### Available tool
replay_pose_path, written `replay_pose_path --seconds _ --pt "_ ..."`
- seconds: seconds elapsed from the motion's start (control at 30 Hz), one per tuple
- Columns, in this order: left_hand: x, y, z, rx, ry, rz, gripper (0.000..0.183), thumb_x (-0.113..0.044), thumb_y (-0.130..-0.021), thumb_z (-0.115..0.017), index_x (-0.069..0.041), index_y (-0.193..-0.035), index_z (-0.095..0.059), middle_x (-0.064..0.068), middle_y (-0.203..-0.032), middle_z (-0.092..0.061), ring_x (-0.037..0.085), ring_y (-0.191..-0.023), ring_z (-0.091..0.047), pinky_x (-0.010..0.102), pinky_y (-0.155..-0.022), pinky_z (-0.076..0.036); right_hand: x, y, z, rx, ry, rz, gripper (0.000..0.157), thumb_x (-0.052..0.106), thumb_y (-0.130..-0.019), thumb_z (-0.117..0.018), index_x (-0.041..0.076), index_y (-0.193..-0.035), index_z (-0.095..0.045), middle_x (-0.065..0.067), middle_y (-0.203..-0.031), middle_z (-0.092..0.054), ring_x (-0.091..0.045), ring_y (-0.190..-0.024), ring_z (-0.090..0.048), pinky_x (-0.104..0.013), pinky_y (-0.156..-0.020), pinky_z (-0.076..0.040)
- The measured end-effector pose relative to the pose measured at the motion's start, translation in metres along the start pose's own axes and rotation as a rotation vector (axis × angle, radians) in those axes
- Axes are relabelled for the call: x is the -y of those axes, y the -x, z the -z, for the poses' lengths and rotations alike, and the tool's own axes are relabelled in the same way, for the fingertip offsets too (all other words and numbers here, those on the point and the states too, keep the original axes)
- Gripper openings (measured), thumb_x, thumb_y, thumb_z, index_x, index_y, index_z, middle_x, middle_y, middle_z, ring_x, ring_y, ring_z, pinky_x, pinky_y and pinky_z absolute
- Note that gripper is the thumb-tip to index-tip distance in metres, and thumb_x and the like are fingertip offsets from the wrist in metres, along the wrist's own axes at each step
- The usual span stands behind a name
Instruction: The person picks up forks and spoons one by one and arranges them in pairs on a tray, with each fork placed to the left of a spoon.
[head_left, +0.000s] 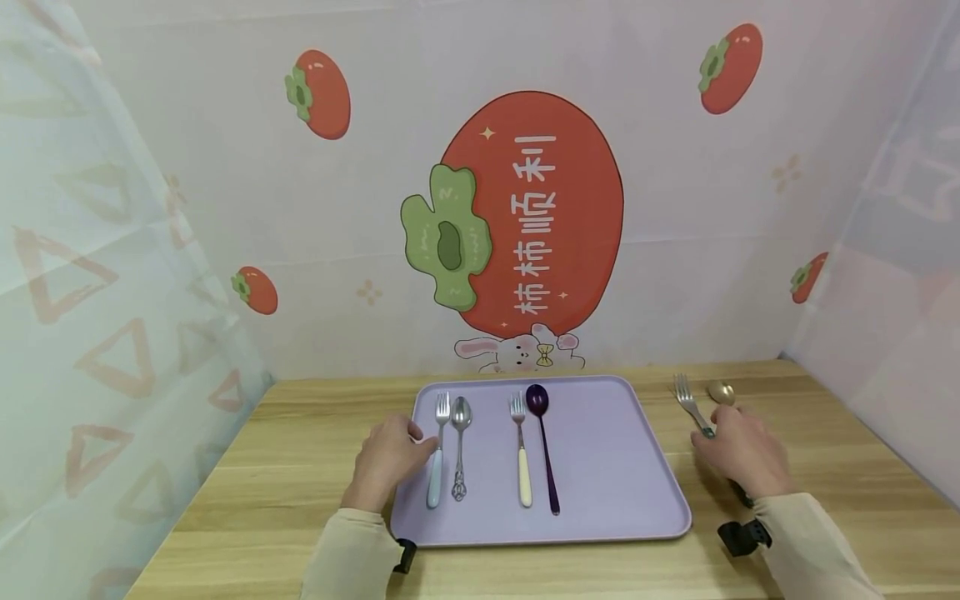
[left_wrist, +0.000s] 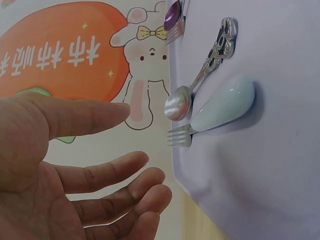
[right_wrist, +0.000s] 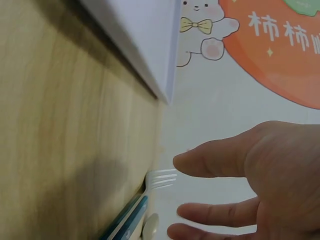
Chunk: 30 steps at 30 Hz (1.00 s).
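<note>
My left hand [head_left: 390, 458] hovers over the left edge of a lilac tray [head_left: 600, 467], thumb and fingers apart, holding nothing. Closest to it lies a fork with a pale blue handle [head_left: 435, 482], beside a silver spoon with an ornate handle [head_left: 460, 417]. Further right on the tray are a cream-handled fork [head_left: 524, 479] and a dark purple spoon [head_left: 537, 400]. Right of the tray, my right hand [head_left: 744, 452] is above a green-handled fork [head_left: 687, 400] and a gold-coloured spoon [head_left: 722, 392], partly covering both. Its thumb and fingers are spread with nothing between them.
The wooden table [head_left: 300, 467] extends around the tray. A white cloth backdrop [head_left: 675, 250] with persimmon and rabbit prints rises behind the table, with cloth walls at both sides. Dark straps [head_left: 742, 537] are on the wrists.
</note>
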<state>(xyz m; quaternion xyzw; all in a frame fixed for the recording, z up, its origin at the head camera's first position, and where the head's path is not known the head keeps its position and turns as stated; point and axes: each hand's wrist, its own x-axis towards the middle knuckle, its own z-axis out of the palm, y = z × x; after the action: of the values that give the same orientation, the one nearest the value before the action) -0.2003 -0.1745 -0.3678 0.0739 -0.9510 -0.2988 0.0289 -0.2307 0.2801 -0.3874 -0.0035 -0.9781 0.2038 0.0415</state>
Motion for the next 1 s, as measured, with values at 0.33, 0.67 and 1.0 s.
replay_pose_path --seconds 0.33,0.67,1.0 --pt "0.001 -0.001 -0.001 -0.003 0.004 -0.002 0.033 -0.028 -0.087 -0.077 0.001 -0.099 -0.069 0.012 -0.092 -0.069 0.028 -0.081 -0.066 0.046 -0.065 -0.054 -0.007 0.0 -0.003 0.078 0.097 -0.058 0.032 0.029 -0.093 -0.061 0.004 -0.074 -0.052 -0.019 -0.08 -0.049 -0.033 -0.071 -0.048 -0.043 -0.055 -0.041" --pt "0.002 -0.001 -0.002 0.002 0.009 -0.001 0.033 -0.028 -0.087 -0.077 0.002 -0.099 -0.069 0.012 -0.091 -0.069 0.027 -0.08 -0.065 0.044 -0.064 -0.054 -0.013 0.0 -0.008 0.131 0.107 -0.059 0.027 0.023 -0.092 -0.057 0.006 -0.072 -0.048 -0.013 -0.074 -0.048 -0.029 -0.067 -0.048 -0.042 -0.055 -0.04" --pt "0.0 0.0 -0.002 -0.005 0.009 0.005 0.033 -0.028 -0.087 -0.077 0.002 -0.1 -0.069 0.012 -0.091 -0.069 0.027 -0.08 -0.065 0.045 -0.064 -0.053 -0.014 0.0 -0.009 0.131 0.093 -0.073 0.027 0.019 -0.092 -0.058 0.008 -0.07 -0.046 -0.011 -0.07 -0.046 -0.028 -0.064 -0.047 -0.041 -0.054 -0.038"
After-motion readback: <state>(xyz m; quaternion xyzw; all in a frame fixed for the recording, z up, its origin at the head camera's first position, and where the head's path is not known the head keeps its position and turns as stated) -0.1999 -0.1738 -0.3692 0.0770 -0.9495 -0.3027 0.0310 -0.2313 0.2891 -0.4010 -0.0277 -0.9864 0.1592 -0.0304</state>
